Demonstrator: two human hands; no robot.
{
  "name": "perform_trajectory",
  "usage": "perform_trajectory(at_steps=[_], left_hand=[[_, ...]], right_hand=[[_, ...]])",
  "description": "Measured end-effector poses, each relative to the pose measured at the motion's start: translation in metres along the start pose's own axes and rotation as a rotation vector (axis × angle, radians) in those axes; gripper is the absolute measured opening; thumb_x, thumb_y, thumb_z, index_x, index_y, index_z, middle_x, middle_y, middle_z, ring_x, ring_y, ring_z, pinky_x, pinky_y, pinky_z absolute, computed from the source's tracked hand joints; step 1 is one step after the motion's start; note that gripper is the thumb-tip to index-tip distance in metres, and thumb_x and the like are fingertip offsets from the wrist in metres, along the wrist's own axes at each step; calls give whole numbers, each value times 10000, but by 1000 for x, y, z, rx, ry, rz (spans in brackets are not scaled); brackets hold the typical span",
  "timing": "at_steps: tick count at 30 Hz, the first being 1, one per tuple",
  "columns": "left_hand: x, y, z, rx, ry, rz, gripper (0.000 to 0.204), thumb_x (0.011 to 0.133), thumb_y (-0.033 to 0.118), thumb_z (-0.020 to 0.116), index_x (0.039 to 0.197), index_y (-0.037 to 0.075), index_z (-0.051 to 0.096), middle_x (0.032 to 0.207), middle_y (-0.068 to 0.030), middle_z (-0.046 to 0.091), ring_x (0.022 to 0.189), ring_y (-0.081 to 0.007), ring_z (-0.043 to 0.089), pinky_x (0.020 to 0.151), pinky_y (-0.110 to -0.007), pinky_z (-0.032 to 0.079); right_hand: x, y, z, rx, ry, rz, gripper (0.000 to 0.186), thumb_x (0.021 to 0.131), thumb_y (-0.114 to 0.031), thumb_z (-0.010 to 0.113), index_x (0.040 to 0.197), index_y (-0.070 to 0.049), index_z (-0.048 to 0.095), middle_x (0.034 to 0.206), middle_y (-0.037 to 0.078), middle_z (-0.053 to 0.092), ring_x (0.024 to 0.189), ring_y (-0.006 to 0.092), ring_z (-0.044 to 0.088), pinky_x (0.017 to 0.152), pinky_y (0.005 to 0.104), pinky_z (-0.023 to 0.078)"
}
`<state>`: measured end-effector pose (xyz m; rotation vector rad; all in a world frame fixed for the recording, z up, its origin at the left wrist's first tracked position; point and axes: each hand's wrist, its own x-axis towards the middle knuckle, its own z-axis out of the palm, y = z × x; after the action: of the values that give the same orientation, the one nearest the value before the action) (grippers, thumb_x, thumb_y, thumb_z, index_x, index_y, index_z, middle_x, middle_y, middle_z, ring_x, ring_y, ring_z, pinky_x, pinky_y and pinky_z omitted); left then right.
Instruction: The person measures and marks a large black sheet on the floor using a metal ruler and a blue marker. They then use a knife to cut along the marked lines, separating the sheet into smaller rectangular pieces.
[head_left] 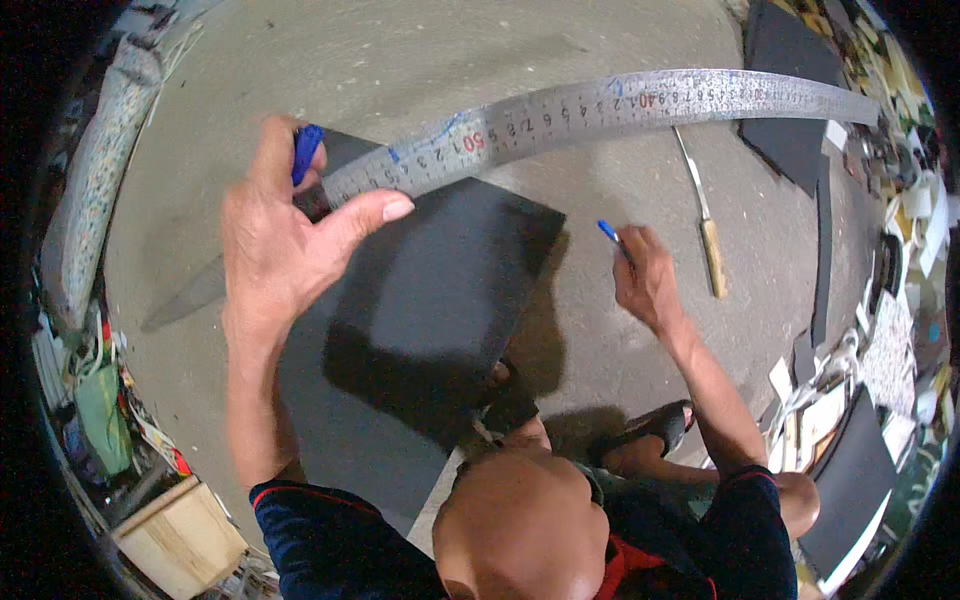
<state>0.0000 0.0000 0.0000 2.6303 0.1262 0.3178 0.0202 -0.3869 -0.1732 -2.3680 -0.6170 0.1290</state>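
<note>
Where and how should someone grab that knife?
Probably by its wooden handle, from the near side: the handle is the near end, while the bare blade points away. The right hand is nearest but holds a blue-tipped pen.

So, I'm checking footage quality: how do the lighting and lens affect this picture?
Head view: the metal ruler curves strongly, fitting the fisheye distortion; head view: a soft sheen on the black sheet, a darker shadow toward its lower end; head view: shadow on the floor beside it, picture corners black.
</note>
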Motion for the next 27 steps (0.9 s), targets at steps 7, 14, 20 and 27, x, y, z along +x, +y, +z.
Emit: perform_trajectory(at_steps=[7, 14, 20, 27], left_hand=[[-60, -61, -19, -139, -41, -304, 676, 637, 438, 958, 930, 46, 491, 726, -78, 533, 657, -200, 506, 617, -354, 476], [-121, -112, -11, -26, -118, -536, 682, 695, 537, 892, 878, 37, 466, 691, -112, 517, 623, -232, 481, 604, -388, 450], [-182, -175, -14, 6, 158, -572, 538, 841, 454, 776, 843, 18, 461, 672, -66, 454, 647, -174, 430, 573, -363, 397], [-192, -194, -11, 16, 2, -633, 531, 868, 452, 772, 858, 14, 473, 641, -109, 475, 585, -221, 433, 548, -384, 398]], right_hand=[[154, -57, 89, -67, -325, 38, 515, 808, -391, 816, 1202, -86, 687, 1174, 196, 687, 1060, 381, 665, 905, 459, 534], [167, -14, 133, 141, -359, 109, 489, 714, -423, 881, 956, -30, 719, 899, 133, 705, 876, 283, 667, 804, 407, 512], [164, 20, 29, 416, -277, 707, 238, 814, -268, 842, 857, -50, 757, 732, 38, 723, 620, 122, 661, 585, 321, 511], [128, 112, -18, 10, -151, 573, 329, 842, -315, 827, 935, -8, 752, 761, 66, 726, 669, 158, 668, 620, 364, 516]])
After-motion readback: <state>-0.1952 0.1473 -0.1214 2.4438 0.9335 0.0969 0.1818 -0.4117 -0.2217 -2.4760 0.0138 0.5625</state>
